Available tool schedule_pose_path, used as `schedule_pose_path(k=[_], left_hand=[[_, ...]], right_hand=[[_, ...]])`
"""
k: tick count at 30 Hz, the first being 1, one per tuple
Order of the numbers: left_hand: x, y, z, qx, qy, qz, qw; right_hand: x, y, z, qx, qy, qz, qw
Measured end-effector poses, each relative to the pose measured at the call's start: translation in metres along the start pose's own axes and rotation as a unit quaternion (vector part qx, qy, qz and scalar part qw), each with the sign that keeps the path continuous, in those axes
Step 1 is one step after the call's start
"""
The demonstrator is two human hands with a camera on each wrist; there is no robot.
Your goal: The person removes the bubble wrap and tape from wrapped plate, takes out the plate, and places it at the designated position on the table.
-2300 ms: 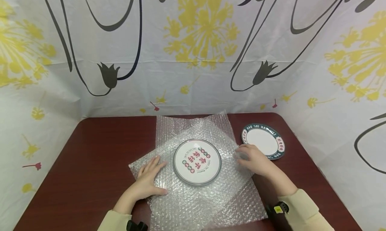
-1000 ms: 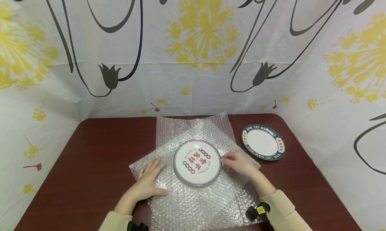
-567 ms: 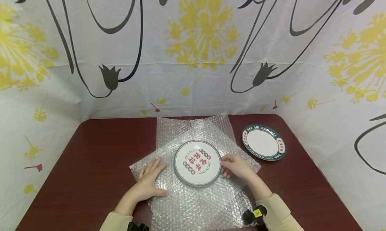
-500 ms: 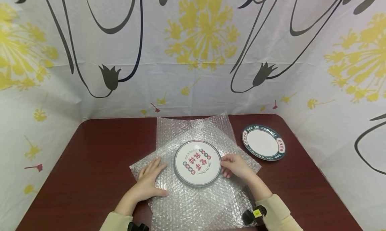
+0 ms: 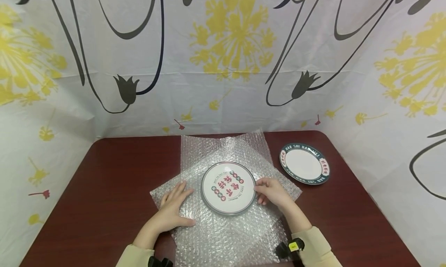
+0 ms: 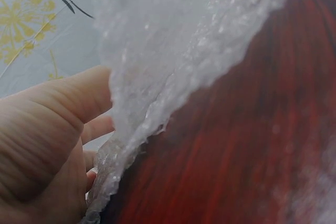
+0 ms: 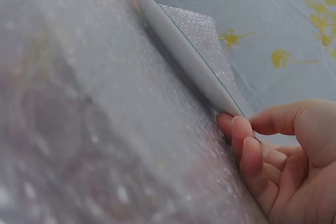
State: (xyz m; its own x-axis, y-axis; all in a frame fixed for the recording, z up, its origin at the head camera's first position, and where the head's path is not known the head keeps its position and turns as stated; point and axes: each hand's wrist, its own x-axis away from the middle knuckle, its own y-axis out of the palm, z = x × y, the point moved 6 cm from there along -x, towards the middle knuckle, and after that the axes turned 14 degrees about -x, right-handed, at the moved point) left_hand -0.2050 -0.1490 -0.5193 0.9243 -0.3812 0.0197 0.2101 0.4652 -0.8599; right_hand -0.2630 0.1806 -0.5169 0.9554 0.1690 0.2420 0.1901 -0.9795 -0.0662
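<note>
A round white plate [image 5: 228, 188] with red characters and a dark rim line lies face up on bubble wrap [image 5: 223, 236]. My right hand [image 5: 273, 192] pinches its right edge. In the right wrist view the thumb of my right hand [image 7: 294, 156] is on top of the plate [image 7: 184, 59], and the curled fingers are under its rim. Left of the plate, my left hand [image 5: 170, 209] rests on the bubble wrap with fingers spread. The left wrist view has my left hand [image 6: 47, 135] partly behind the wrap's edge [image 6: 157, 77].
An oval plate [image 5: 304, 163] with a dark green lettered rim lies at the back right of the dark red table [image 5: 87, 205]. Two overlapping layers of wrap cover the middle. A patterned white cloth [image 5: 223, 104] stands around the table's back and sides.
My right hand has moved left from the wrap's right corner to the white plate's rim and now pinches it. The left hand and both plates look unmoved.
</note>
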Motion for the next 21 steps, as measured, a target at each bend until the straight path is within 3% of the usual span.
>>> schedule_pose_path(k=[6, 21], left_hand=[[-0.0006, 0.0002, 0.0, -0.007, 0.0, 0.003, 1.0], [0.0005, 0.0007, -0.0003, 0.001, -0.002, 0.0, 1.0]], right_hand=[[-0.001, -0.0003, 0.0019, 0.004, -0.006, 0.022, 1.0], [0.0005, -0.0011, 0.0032, 0.007, -0.016, 0.029, 0.999]])
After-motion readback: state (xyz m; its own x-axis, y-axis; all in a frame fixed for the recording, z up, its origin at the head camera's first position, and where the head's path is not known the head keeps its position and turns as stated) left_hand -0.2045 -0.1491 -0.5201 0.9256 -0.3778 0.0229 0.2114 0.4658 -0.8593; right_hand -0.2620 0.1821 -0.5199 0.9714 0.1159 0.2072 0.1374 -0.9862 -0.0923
